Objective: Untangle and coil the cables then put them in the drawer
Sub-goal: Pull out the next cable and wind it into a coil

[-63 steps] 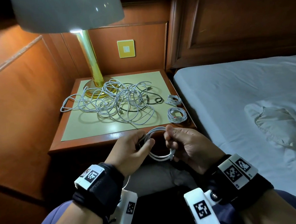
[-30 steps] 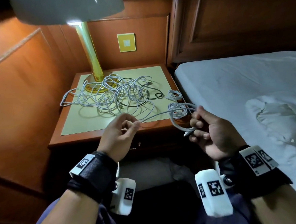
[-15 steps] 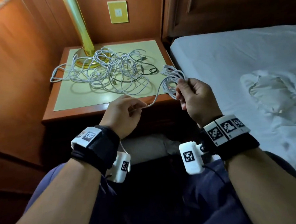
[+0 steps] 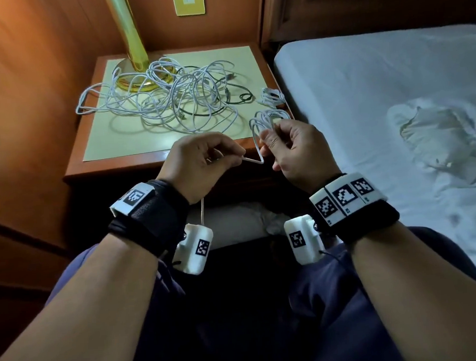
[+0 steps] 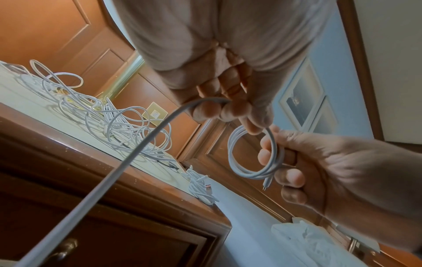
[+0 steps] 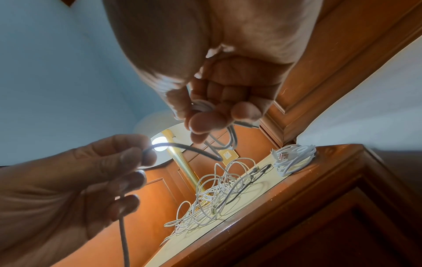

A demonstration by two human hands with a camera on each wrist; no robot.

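I am holding one white cable (image 4: 253,160) in both hands in front of the nightstand (image 4: 117,163). My right hand (image 4: 293,145) grips its small coil of loops (image 4: 265,120), whose plug end hangs by the fingers (image 5: 266,184). To its left, my left hand (image 4: 201,160) pinches the cable's free run, which hangs down past the wrist (image 5: 128,157). A tangle of white and black cables (image 4: 169,100) lies on the nightstand top. A coiled white bundle (image 4: 272,97) sits at its right edge. The drawer front (image 5: 114,243) below, with a metal knob (image 5: 66,247), is closed.
A brass lamp base (image 4: 136,74) stands at the back left of the nightstand, partly under the tangle. The bed with a white sheet (image 4: 380,100) lies close on the right. A wood-panelled wall (image 4: 28,96) runs along the left. My knees are below the hands.
My hands have drawn close together and the cable span between them has shortened. The right hand's coil has come back toward me from the nightstand edge. The head view has tilted down.
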